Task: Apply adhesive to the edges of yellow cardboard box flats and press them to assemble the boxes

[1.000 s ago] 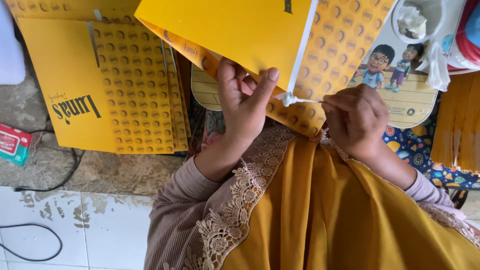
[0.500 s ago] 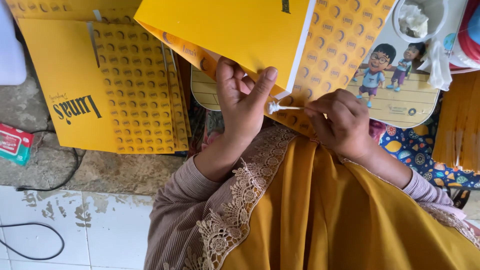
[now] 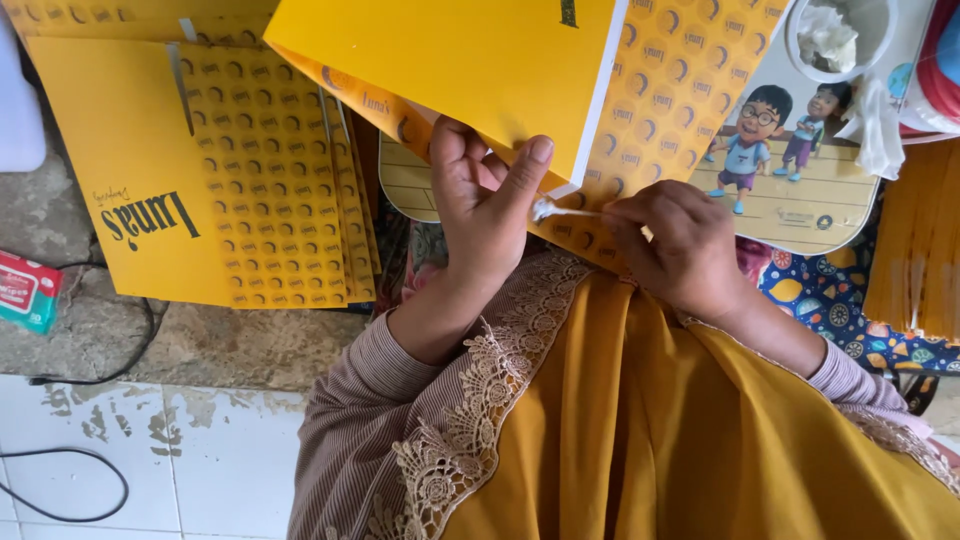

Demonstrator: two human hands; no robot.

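My left hand (image 3: 485,205) grips the lower edge of a folded yellow cardboard sheet (image 3: 450,60), thumb pressed on its white-edged flap. My right hand (image 3: 680,245) pinches a thin white stick with a white blob at its tip (image 3: 560,210), and the tip touches the flap's corner next to my left thumb. The sheet's other panel, printed with small round marks (image 3: 680,90), lies under both hands.
A stack of flat yellow printed sheets (image 3: 200,190) lies at the left on stone. A cartoon-printed board (image 3: 790,170) and a white cup with white stuff inside (image 3: 840,40) sit upper right. A small red packet (image 3: 25,290) and a black cable (image 3: 60,480) lie at left.
My right hand has drawn back to the right from under the sheet, and the white stick it holds now shows, its tip at the flap's corner. My left hand stays put.
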